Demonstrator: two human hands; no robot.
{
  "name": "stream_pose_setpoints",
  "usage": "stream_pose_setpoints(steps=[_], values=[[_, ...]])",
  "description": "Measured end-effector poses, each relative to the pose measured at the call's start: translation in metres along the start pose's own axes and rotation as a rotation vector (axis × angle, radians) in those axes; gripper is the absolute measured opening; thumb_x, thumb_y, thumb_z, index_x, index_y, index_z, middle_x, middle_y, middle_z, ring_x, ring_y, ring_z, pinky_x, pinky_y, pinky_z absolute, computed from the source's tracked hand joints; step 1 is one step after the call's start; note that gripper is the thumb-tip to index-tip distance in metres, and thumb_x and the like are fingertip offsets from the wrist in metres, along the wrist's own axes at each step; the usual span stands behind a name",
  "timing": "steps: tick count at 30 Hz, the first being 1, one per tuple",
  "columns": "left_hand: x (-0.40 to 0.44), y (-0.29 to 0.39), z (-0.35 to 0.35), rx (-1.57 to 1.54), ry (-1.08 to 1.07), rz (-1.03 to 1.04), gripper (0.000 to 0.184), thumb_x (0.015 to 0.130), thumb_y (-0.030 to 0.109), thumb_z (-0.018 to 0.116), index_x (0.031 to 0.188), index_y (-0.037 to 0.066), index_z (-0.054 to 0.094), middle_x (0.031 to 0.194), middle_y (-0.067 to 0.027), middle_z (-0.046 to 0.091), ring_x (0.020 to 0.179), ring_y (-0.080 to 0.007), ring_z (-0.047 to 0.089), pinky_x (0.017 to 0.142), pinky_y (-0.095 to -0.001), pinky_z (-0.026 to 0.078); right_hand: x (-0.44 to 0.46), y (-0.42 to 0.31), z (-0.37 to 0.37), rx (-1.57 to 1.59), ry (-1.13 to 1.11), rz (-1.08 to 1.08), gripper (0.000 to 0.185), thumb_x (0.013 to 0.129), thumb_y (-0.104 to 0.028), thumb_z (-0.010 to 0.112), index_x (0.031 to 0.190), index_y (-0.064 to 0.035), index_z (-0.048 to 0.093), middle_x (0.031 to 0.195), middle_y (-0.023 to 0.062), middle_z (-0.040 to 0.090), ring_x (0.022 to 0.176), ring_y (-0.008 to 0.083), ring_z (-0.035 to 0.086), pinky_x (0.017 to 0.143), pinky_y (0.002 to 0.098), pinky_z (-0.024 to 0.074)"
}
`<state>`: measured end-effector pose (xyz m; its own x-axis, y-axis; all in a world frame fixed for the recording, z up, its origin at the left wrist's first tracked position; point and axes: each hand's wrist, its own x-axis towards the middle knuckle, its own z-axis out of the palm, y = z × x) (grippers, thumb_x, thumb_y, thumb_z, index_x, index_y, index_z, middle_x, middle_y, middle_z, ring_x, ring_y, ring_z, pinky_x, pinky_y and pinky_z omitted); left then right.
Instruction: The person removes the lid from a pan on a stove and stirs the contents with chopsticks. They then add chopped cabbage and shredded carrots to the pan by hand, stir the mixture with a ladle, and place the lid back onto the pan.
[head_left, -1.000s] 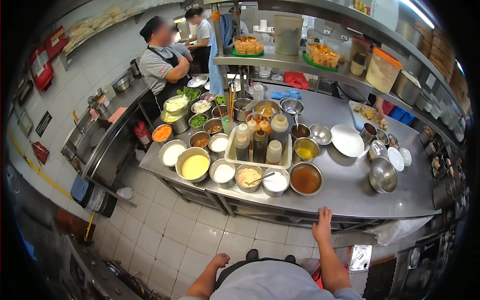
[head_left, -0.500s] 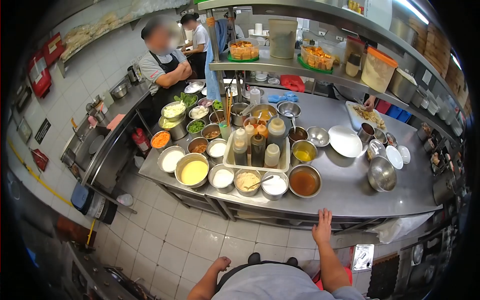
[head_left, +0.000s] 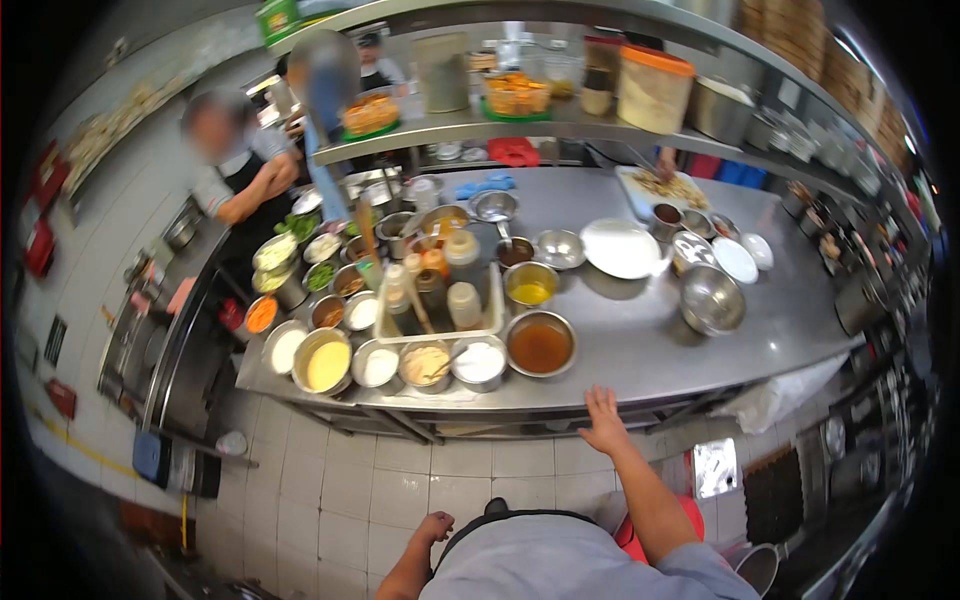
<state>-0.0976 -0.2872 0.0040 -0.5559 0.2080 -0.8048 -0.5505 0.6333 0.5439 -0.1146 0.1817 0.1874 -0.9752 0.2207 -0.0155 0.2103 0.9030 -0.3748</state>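
My right hand [head_left: 604, 422] is at the front edge of the steel table [head_left: 640, 370], fingers stretched and apart, holding nothing. Whether its fingertips touch the edge I cannot tell. Closest to it on the table is a metal bowl of brown liquid [head_left: 541, 343]. Low by my left side hangs my left hand [head_left: 435, 527], its fingers curled in, with nothing visible in it. Left of the brown liquid stand bowls of white powder [head_left: 479, 361], a tan paste-like food [head_left: 425, 364] with a spoon, and pale yellow liquid [head_left: 327, 366].
A tray [head_left: 440, 335] holds several squeeze bottles. A white plate [head_left: 621, 249] and an empty metal bowl [head_left: 712, 300] sit to the right. Overhead runs a shelf [head_left: 560, 128] with containers. A co-worker [head_left: 240, 165] stands at left; another person's hand [head_left: 667, 163] is over a cutting board [head_left: 640, 200].
The view has swung right, so the table's contents appear further left. My right hand sits further left in the picture, its fingers more spread. My left hand stays low at my side.
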Motion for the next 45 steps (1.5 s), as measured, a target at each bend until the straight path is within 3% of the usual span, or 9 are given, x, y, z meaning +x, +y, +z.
stream_pose_setpoints(steps=[5, 7, 9, 12, 15, 17, 22, 27, 45], values=[[0.001, 0.033, 0.027, 0.074, -0.067, 0.053, 0.025, 0.083, 0.026, 0.056, 0.093, 0.003, 0.059, 0.079, -0.0103, 0.065, 0.057, -0.0181, 0.061, 0.045, -0.0272, 0.044, -0.013, 0.027, -0.002, 0.230, 0.024, -0.066, 0.065, 0.076, -0.027, 0.067, 0.131, -0.0065, 0.040, 0.133, 0.0194, 0.040, 0.127, 0.0359, 0.033, 0.101, 0.0432, 0.0323], [0.002, 0.048, 0.038, 0.124, -0.097, 0.073, 0.024, 0.084, 0.025, 0.056, 0.092, 0.003, 0.059, 0.079, -0.0104, 0.065, 0.058, -0.0184, 0.061, 0.045, -0.0270, 0.044, -0.038, 0.035, 0.000, 1.024, -0.226, 0.266, 0.051, 0.079, -0.028, 0.064, 0.123, -0.0063, 0.049, 0.113, 0.0158, 0.058, 0.103, 0.0342, 0.055, 0.086, 0.0454, 0.0440], [-0.010, 0.068, 0.050, 0.243, -0.175, 0.071, 0.023, 0.084, 0.024, 0.056, 0.092, 0.002, 0.059, 0.080, -0.0105, 0.066, 0.060, -0.0188, 0.062, 0.047, -0.0276, 0.045, -0.083, 0.082, 0.055, 0.951, -0.333, 0.370, 0.043, 0.081, -0.028, 0.059, 0.118, -0.0069, 0.053, 0.101, 0.0136, 0.063, 0.086, 0.0325, 0.061, 0.074, 0.0457, 0.0477], [-0.023, 0.105, 0.072, 0.414, -0.205, 0.116, 0.025, 0.084, 0.025, 0.056, 0.092, 0.002, 0.059, 0.080, -0.0103, 0.066, 0.062, -0.0195, 0.063, 0.048, -0.0288, 0.046, -0.194, 0.171, 0.157, 0.032, -0.390, 0.084, 0.044, 0.084, -0.037, 0.049, 0.118, -0.0088, 0.053, 0.103, 0.0145, 0.062, 0.088, 0.0307, 0.061, 0.077, 0.0415, 0.0478], [-0.013, 0.121, 0.091, 0.448, -0.245, 0.115, 0.028, 0.083, 0.028, 0.056, 0.090, 0.002, 0.061, 0.079, -0.0097, 0.066, 0.061, -0.0196, 0.063, 0.048, -0.0301, 0.047, -0.310, 0.231, 0.171, 0.007, -1.124, 0.128, 0.046, 0.088, -0.045, 0.044, 0.093, -0.0035, 0.064, 0.077, 0.0115, 0.065, 0.066, 0.0237, 0.063, 0.061, 0.0390, 0.0501], [0.012, 0.116, 0.102, 0.441, -0.270, 0.125, 0.029, 0.082, 0.030, 0.056, 0.088, 0.002, 0.062, 0.078, -0.0093, 0.066, 0.060, -0.0192, 0.062, 0.049, -0.0307, 0.047, -0.382, 0.230, 0.134, 0.574, -0.739, 1.014, 0.031, 0.085, -0.034, 0.055, 0.094, -0.0054, 0.063, 0.075, 0.0095, 0.063, 0.065, 0.0206, 0.061, 0.057, 0.0341, 0.0504], [0.073, 0.137, 0.128, 0.725, -0.346, 0.276, 0.030, 0.080, 0.031, 0.057, 0.081, 0.002, 0.066, 0.072, -0.0093, 0.064, 0.056, -0.0172, 0.060, 0.050, -0.0306, 0.049, -0.458, 0.209, 0.047, 0.880, -0.020, 1.463, 0.034, 0.081, -0.019, 0.060, 0.108, 0.0017, 0.057, 0.081, 0.0108, 0.064, 0.064, 0.0211, 0.062, 0.053, 0.0350, 0.0500], [0.095, 0.207, 0.169, 0.890, -0.549, 0.301, 0.029, 0.079, 0.030, 0.058, 0.082, 0.002, 0.065, 0.072, -0.0088, 0.065, 0.057, -0.0178, 0.061, 0.050, -0.0323, 0.049, -0.485, 0.185, 0.095, 1.076, 0.453, 1.428, 0.038, 0.079, -0.015, 0.060, 0.114, -0.0006, 0.054, 0.085, 0.0112, 0.064, 0.070, 0.0201, 0.063, 0.053, 0.0317, 0.0505], [0.146, 0.298, 0.266, 1.370, -1.029, 0.274, 0.016, 0.084, 0.021, 0.056, 0.091, 0.008, 0.062, 0.080, -0.0071, 0.065, 0.060, -0.0165, 0.061, 0.049, -0.0290, 0.047, -0.465, -0.147, 0.245, 1.291, 0.568, 1.961, 0.032, 0.081, -0.026, 0.061, 0.107, -0.0066, 0.058, 0.086, 0.0067, 0.066, 0.072, 0.0180, 0.064, 0.055, 0.0338, 0.0510]])
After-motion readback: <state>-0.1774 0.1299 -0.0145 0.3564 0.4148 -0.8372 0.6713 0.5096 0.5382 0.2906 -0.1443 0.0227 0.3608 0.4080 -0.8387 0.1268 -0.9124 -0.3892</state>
